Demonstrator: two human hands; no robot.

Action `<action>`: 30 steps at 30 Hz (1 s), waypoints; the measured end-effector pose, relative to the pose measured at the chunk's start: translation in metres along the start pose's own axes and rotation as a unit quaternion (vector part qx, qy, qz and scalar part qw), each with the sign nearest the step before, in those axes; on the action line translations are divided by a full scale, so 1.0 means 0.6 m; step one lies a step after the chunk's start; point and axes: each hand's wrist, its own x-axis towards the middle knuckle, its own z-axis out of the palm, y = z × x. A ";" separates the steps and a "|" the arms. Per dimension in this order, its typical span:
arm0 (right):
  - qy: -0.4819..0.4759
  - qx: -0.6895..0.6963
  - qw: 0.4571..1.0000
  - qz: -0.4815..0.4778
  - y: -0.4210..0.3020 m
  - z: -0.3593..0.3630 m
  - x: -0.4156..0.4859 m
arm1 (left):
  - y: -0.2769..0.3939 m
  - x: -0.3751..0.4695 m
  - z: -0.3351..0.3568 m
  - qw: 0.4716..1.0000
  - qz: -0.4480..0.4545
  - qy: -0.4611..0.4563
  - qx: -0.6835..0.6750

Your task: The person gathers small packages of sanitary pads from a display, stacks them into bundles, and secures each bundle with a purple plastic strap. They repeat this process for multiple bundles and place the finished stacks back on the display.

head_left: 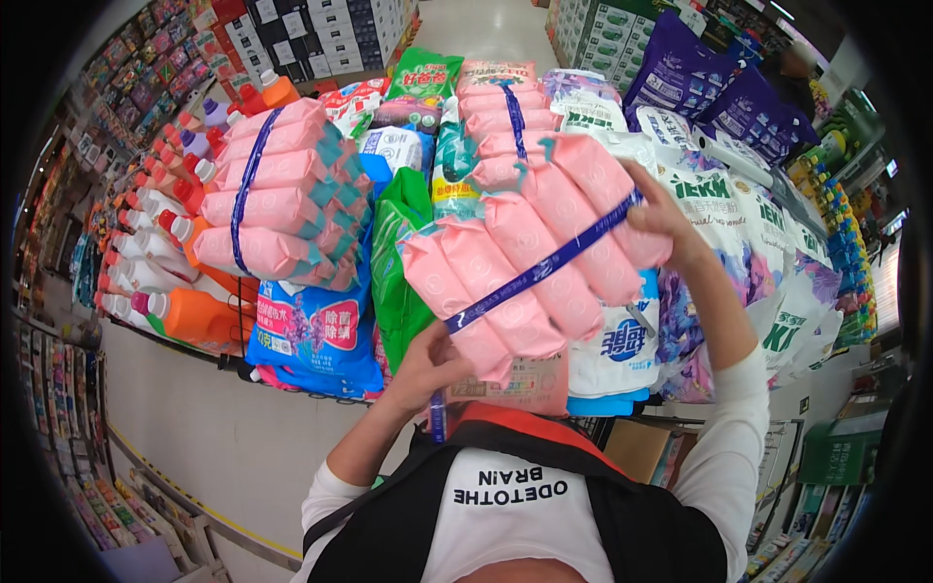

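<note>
Both hands hold a bundle of pink soft packs, tilted above the display and bound with a blue strap. My left hand grips its lower left corner, close to the strap's end. At the upper right end, my right hand has its thumb near the strap and its other fingers partly hidden behind the packs. A second strapped bundle of pink packs rests on the left of the display. Another pink bundle lies behind the held one. A dangling blue strap shows below my left hand.
Orange, white and red-capped bottles crowd the left side. A blue detergent bag and a green bag stand near the front. White-purple washing powder bags and purple bags fill the right. Stacked boxes flank the aisle.
</note>
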 end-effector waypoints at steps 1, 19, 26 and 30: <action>-0.024 0.005 1.000 0.003 -0.018 -0.014 0.027 | 0.006 0.015 0.009 1.000 -0.003 0.005 0.007; 0.010 -0.433 0.887 -0.161 0.028 -0.140 0.405 | 0.067 0.347 0.079 0.988 -0.014 0.035 0.150; 0.243 -0.302 0.865 -0.319 0.070 -0.054 0.248 | 0.053 0.298 0.066 0.997 0.019 0.065 0.033; 0.148 -0.090 0.973 -0.150 0.112 0.025 0.041 | 0.036 0.270 0.075 0.994 0.070 0.080 0.029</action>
